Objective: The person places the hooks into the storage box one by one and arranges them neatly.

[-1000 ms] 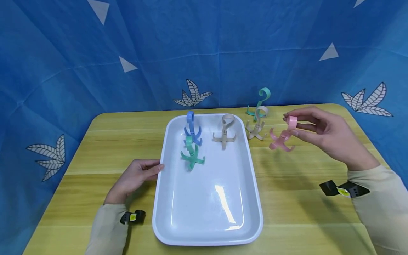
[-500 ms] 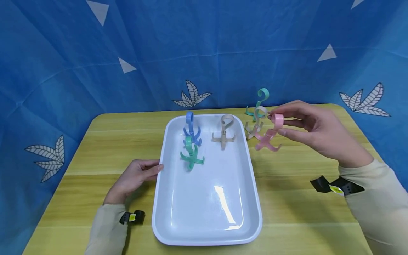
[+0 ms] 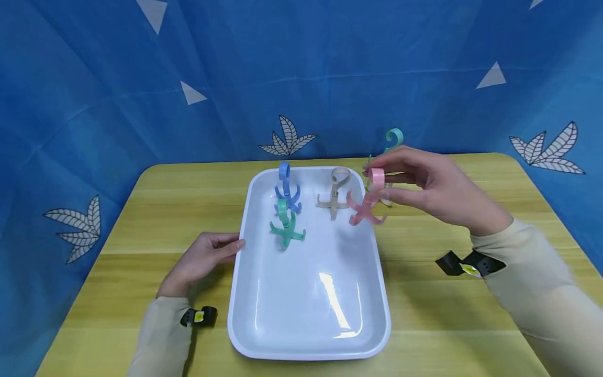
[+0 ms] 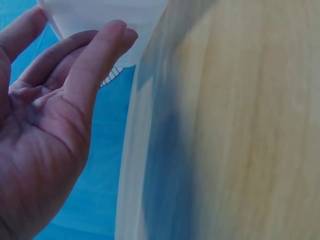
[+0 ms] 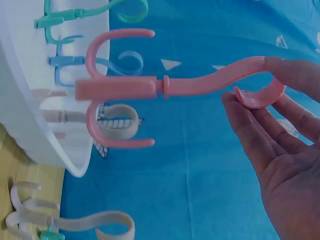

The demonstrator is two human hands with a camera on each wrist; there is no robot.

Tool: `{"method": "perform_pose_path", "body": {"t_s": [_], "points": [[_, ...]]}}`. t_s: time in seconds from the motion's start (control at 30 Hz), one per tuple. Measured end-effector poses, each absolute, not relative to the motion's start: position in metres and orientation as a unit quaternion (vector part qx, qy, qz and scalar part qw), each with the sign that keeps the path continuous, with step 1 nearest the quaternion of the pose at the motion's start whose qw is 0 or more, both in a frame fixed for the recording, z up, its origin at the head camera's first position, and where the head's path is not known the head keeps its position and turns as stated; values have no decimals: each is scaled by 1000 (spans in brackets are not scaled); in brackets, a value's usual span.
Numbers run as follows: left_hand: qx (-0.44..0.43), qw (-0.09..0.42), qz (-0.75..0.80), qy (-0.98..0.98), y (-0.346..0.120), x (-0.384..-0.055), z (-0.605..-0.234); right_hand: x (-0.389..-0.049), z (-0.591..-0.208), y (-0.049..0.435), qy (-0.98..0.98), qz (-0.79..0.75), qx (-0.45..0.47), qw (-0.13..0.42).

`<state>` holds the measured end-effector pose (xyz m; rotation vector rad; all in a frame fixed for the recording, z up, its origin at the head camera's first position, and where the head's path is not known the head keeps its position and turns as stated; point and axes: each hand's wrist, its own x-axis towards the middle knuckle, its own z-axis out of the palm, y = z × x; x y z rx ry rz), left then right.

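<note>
My right hand (image 3: 428, 186) pinches the curled top of a pink multi-prong hook (image 3: 365, 208) between thumb and fingers. The hook hangs prongs down over the right rim of the white tray (image 3: 311, 314); the right wrist view shows its prongs and swivel stem. At the tray's left rim, my left hand (image 3: 200, 262) holds the edge, thumb on top and fingers beneath. Inside the tray stand a blue hook (image 3: 288, 195), a green hook (image 3: 286, 230) and a beige hook (image 3: 334, 198).
Beyond the tray's right side stand another green hook (image 3: 394, 137), partly covered by my right hand, and another beige hook (image 5: 95, 220). The wooden table (image 3: 188, 188) backs onto a blue cloth (image 3: 235, 68) with printed leaves.
My right hand has carried the pink hook leftward from above the table to the tray's right rim, now covering part of the hooks behind. My left hand stays on the tray.
</note>
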<state>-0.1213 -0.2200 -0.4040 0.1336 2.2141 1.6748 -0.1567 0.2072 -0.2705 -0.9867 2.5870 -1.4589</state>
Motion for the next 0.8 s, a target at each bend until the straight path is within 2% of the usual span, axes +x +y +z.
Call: {"method": "perform_pose_path", "body": {"t_s": [0.5, 0.8], "points": [[50, 186, 591, 783, -221, -119, -402, -171, -296, 171, 804, -484, -333, 86], [50, 190, 576, 794, -219, -123, -400, -173, -313, 169, 814, -469, -329, 99]]}}
